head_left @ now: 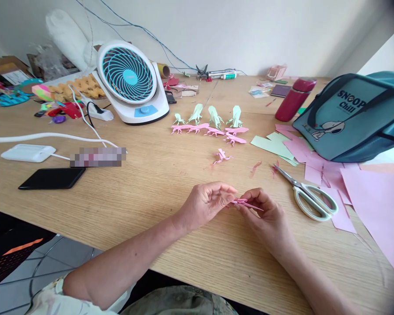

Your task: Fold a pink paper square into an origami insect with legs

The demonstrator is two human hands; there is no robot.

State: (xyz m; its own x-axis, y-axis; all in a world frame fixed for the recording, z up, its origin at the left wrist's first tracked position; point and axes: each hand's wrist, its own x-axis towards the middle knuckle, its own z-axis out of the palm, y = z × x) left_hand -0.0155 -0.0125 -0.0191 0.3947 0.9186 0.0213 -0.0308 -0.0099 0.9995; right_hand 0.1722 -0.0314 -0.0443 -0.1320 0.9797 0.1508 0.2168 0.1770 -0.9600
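Observation:
Between my two hands is a small piece of folded pink paper (246, 204), thin and pointed toward the right. My left hand (207, 202) pinches its left end with thumb and fingers. My right hand (264, 213) grips it from the other side, fingers curled over it. Beyond my hands stands a pink origami insect (221, 156) with thin legs. Farther back is a row of pink folded insects (197, 127), and behind these are several pale green ones (214, 116). Scissors (302, 192) lie partly open on the table to the right of my right hand.
Pink paper sheets (377, 205) and green strips (272, 145) cover the right side. A blue bag (354, 118) and a red bottle (294, 99) stand behind them. At left are a fan (128, 78), a black phone (51, 178) and white cables (52, 136).

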